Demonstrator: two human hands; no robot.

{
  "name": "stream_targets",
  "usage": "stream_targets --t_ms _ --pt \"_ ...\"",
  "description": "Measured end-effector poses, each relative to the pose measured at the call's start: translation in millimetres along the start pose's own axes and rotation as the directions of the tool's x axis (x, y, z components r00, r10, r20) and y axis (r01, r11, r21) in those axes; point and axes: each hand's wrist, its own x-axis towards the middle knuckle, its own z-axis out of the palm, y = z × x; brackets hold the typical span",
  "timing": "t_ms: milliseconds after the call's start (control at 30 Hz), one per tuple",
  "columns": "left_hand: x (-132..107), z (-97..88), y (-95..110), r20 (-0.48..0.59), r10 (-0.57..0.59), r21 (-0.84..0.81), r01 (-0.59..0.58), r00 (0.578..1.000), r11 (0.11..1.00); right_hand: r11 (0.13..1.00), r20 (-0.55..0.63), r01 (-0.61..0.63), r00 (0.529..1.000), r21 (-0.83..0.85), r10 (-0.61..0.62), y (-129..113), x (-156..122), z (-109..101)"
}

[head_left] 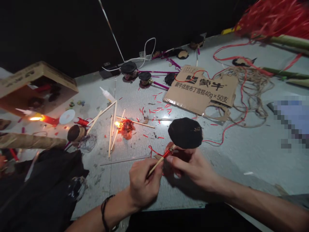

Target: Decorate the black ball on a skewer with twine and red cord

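Observation:
My left hand (142, 183) is closed round the lower end of a thin wooden stick (156, 165). A flat black round piece (185, 132) sits on the stick's upper end. My right hand (190, 166) pinches the stick just below that piece, where red thread (154, 150) is wound on it. Both hands hover over the table's near edge. A loose loop of the red thread trails off to the left of the joint.
A small lit candle in red wax (125, 127) burns left of the hands among loose wooden sticks (111, 135). Printed cardboard (201, 90), tangled twine (253, 83), black cloth (45, 187), a cardboard box (36, 85) and more black-topped pieces (129, 69) lie on the grey table (241, 154).

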Motion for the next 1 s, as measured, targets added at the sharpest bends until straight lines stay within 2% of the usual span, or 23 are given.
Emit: stream_targets --t_ms 100,200,300,433,500,567,733,1000 --pt "0.7 0.5 -0.2 0.031 -0.091 -0.059 0.093 0.995 0.994 1.000 0.019 0.012 1.000 -0.009 -0.012 -1.9 1.6 -2.0" --pt "-1.0 2.2 -4.8 0.063 -0.262 -0.187 0.269 0.963 0.945 0.999 0.058 0.027 0.998 -0.029 -0.025 -2.2 2.5 -5.4" --pt "-5.6 5.1 -11.2 0.118 -0.430 -0.380 0.440 0.895 0.814 0.999 0.068 0.012 0.998 -0.034 -0.010 0.3 2.2 -8.1" --pt "-9.0 8.0 -15.4 0.239 -0.559 -0.597 0.574 0.794 0.561 0.999 0.046 0.022 0.999 -0.029 -0.021 1.8 1.5 -9.4" --pt "-7.8 8.5 -15.3 0.287 -0.581 -0.650 0.601 0.761 0.466 0.999 0.031 0.029 0.999 -0.046 -0.027 0.5 1.3 -9.3" --pt "-6.2 8.6 -15.0 0.310 -0.588 -0.674 0.609 0.747 0.418 0.998 0.011 0.037 0.999 -0.050 -0.036 -1.2 1.1 -9.0" --pt "-6.1 8.8 -15.8 0.328 -0.586 -0.685 0.614 0.741 0.393 0.998 -0.022 0.043 0.999 -0.051 -0.044 -3.0 1.3 -9.5" --pt "-5.5 7.8 -14.5 0.338 -0.577 -0.703 0.608 0.743 0.370 1.000 0.003 -0.008 1.000 0.012 0.008 -2.3 1.8 -10.8"
